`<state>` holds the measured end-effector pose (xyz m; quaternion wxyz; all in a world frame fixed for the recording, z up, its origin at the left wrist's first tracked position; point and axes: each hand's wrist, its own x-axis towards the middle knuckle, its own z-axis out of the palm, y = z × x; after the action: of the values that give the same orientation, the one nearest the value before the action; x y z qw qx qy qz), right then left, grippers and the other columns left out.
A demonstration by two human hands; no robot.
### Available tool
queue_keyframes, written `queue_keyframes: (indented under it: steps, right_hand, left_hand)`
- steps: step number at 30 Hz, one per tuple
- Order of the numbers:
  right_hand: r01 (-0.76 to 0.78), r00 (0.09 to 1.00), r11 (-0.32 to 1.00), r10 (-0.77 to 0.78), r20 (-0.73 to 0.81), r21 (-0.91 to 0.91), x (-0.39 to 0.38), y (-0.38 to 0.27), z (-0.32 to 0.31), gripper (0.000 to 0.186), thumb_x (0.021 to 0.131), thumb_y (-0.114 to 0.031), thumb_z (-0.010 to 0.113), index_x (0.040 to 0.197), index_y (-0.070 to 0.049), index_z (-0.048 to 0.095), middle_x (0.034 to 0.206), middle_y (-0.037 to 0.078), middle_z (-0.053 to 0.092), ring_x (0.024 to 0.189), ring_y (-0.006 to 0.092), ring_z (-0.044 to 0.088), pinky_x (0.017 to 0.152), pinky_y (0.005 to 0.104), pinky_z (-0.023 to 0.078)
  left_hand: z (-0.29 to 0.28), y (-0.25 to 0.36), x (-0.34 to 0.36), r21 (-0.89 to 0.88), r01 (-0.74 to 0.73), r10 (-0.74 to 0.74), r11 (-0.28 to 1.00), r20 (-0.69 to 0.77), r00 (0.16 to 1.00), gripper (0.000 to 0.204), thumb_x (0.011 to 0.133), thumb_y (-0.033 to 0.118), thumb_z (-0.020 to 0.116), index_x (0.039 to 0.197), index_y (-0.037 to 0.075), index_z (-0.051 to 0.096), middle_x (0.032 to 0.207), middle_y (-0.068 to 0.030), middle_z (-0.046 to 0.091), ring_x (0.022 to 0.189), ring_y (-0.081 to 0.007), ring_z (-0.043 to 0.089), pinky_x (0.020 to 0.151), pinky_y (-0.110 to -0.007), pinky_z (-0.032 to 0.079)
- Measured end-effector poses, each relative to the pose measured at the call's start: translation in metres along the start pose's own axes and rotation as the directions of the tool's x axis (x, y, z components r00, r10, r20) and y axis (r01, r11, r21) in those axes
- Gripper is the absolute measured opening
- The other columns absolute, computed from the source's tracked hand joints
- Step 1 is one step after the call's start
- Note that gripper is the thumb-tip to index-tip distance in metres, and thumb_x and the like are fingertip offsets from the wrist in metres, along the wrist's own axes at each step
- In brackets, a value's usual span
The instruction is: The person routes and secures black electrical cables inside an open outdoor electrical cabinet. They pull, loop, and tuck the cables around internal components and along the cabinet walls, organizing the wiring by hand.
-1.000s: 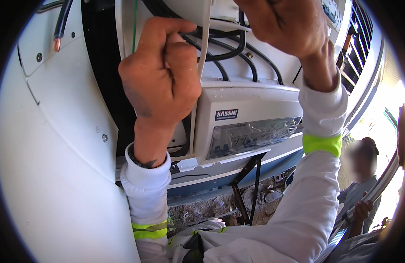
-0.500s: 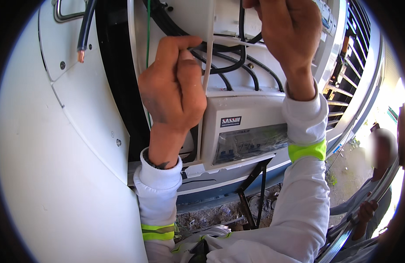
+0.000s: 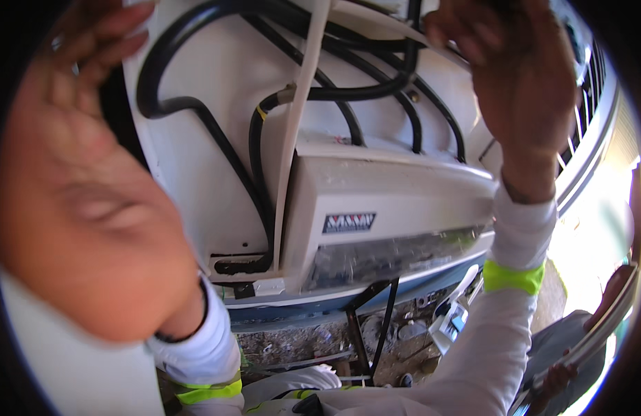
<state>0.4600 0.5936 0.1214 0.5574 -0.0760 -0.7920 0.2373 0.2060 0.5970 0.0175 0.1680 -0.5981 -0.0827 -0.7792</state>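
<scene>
My left hand (image 3: 91, 208) is raised very close to the camera, blurred and filling the left side, fingers apart near the top edge, with nothing seen in it. My right hand (image 3: 522, 90) reaches up at the top right; its curled fingertips touch the black cables (image 3: 376, 90) and the white panel edge, and the grip itself is hidden. A white strap (image 3: 300, 139) hangs down free between the hands, over the white machine casing (image 3: 216, 173). Below the cables sits a white box with a dark label (image 3: 383, 201).
A slatted grille (image 3: 587, 104) curves down the right side. A black metal bracket (image 3: 376, 312) stands under the unit above rubble-strewn ground (image 3: 300, 343). Another person (image 3: 577, 347) is at the lower right, holding a curved bar.
My left hand has left the strap and swung up toward the camera, now covering the left side. The view has moved closer to the cables. My right hand stays high at the cables.
</scene>
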Motion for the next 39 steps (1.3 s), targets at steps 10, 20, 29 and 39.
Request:
queue_keyframes:
  steps: [10, 20, 29, 39]
  right_hand:
    - [0.092, 0.996, 0.991, -0.089, 0.030, -0.099, 0.003, 0.010, -0.020, 0.060, 0.109, -0.053, 0.035, 0.096, 0.000, 0.062, 0.063, 0.003, 0.048, 0.057, 0.0155, 0.048, 0.063, 0.0333, 0.047]
    - [0.177, 0.984, 0.963, -0.176, 0.023, -0.205, -0.001, 0.005, -0.015, 0.056, 0.109, -0.048, 0.041, 0.091, 0.000, 0.063, 0.061, 0.002, 0.049, 0.055, 0.0132, 0.046, 0.058, 0.0312, 0.043]
    - [0.285, 0.958, 0.891, -0.278, 0.071, -0.354, 0.003, -0.011, -0.005, 0.053, 0.109, -0.044, 0.046, 0.087, 0.000, 0.065, 0.059, 0.001, 0.050, 0.052, 0.0111, 0.045, 0.054, 0.0294, 0.040]
    - [0.484, 0.868, 0.663, -0.449, 0.213, -0.572, 0.027, -0.024, 0.014, 0.050, 0.108, -0.040, 0.052, 0.082, 0.000, 0.067, 0.057, 0.000, 0.051, 0.050, 0.0088, 0.043, 0.049, 0.0274, 0.037]
  left_hand:
    - [0.019, 0.001, 0.015, 0.140, -0.130, 0.120, 0.982, 0.079, 0.990, 0.037, 0.097, 0.020, 0.044, 0.120, -0.003, 0.060, 0.116, -0.0189, 0.065, 0.104, -0.0321, 0.061, 0.086, -0.040, 0.047]
    - [0.038, -0.006, 0.033, 0.286, -0.286, 0.260, 0.915, 0.124, 0.958, 0.025, 0.091, 0.009, 0.052, 0.112, -0.002, 0.061, 0.104, -0.0184, 0.064, 0.094, -0.0357, 0.061, 0.080, -0.043, 0.047]
    - [0.071, -0.011, 0.049, 0.486, -0.445, 0.434, 0.753, 0.142, 0.890, 0.019, 0.086, -0.001, 0.059, 0.104, -0.001, 0.061, 0.094, -0.0179, 0.063, 0.085, -0.0390, 0.061, 0.075, -0.046, 0.047]
    - [0.085, -0.016, 0.073, 0.425, -0.463, 0.469, 0.778, 0.098, 0.878, 0.018, 0.081, -0.012, 0.052, 0.094, -0.004, 0.062, 0.081, -0.0188, 0.063, 0.074, -0.0360, 0.062, 0.067, -0.043, 0.048]
